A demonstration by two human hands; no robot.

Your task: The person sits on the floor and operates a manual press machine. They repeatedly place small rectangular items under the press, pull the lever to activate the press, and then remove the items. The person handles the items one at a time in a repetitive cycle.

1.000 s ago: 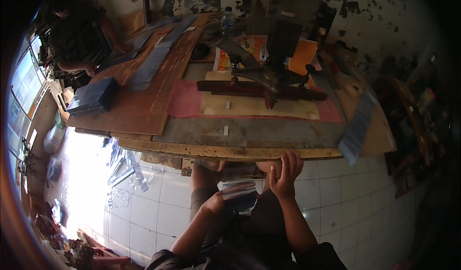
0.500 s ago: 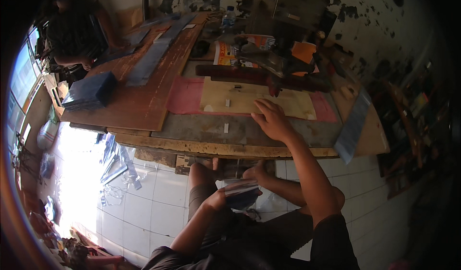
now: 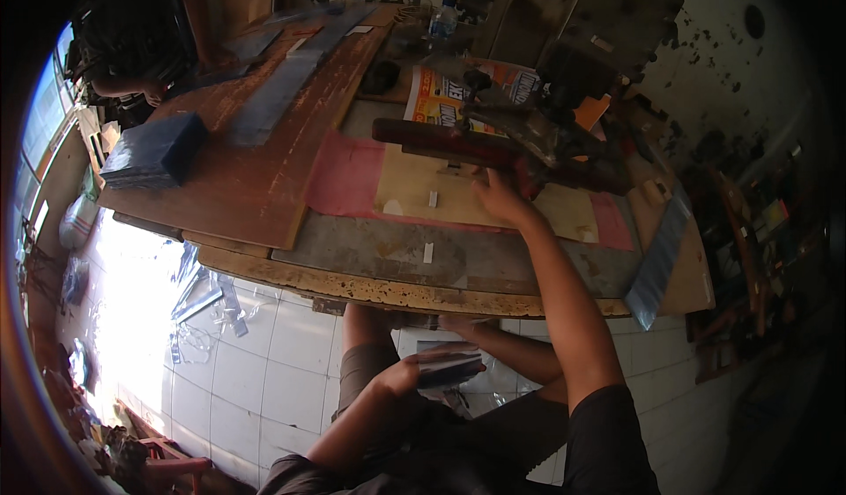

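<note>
My left hand (image 3: 400, 375), low over my lap, is closed on a stack of dark, glossy plastic sheets (image 3: 451, 370). Above the bench my right hand (image 3: 502, 203) has its fingers drawn together at the near edge of a dark red press bar (image 3: 441, 138); whatever is between them is too small to make out. Below that hand lies a yellowish board (image 3: 405, 191) on a pink sheet (image 3: 339, 182). A small dark piece (image 3: 454, 166) and a small white strip (image 3: 433, 199) sit on the board.
At the left, a brown board (image 3: 238, 187) bears a stack of blue plastic (image 3: 154, 151) and a long plastic strip (image 3: 282, 90). Another strip (image 3: 659, 262) overhangs the bench's right edge. A bottle (image 3: 443, 19) stands behind. Another person's hand (image 3: 154, 94) is at far left.
My right hand has moved further in, toward the press bar, and its spread fingers have drawn together. The left hand still holds the sheets, and the whole view has shifted slightly.
</note>
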